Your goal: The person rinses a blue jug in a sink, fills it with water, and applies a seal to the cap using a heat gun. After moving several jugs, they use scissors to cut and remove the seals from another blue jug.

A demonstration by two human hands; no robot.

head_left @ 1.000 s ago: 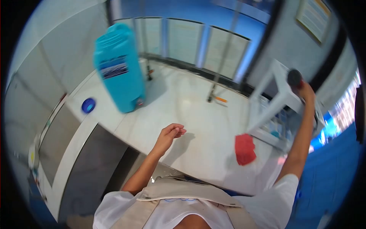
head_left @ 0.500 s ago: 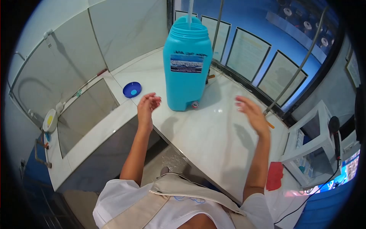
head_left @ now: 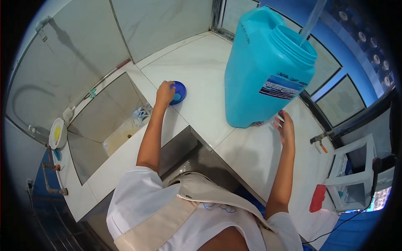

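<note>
My left hand [head_left: 166, 93] has its fingers closed on the near-left edge of a round blue lid [head_left: 179, 93], which lies on the white tiled counter [head_left: 201, 71]. A large turquoise container [head_left: 261, 75] with a label stands upright, its wide mouth uncovered. A clear stream or tube [head_left: 313, 21] comes down into that mouth. My right hand [head_left: 285, 128] is beside the container's lower right side, fingers apart and holding nothing, near the small spigot [head_left: 258, 123].
A sunken basin [head_left: 121, 136] is at the left, with a white dish [head_left: 57, 133] on its far-left rim. To the right are a valve with an orange handle [head_left: 323, 145], a red cloth [head_left: 318, 198], a white rack [head_left: 351, 180] and a black cable.
The view has turned left. My right hand has let go of the black handheld tool and come over to the container. My left hand has moved to the blue lid and closed on it.
</note>
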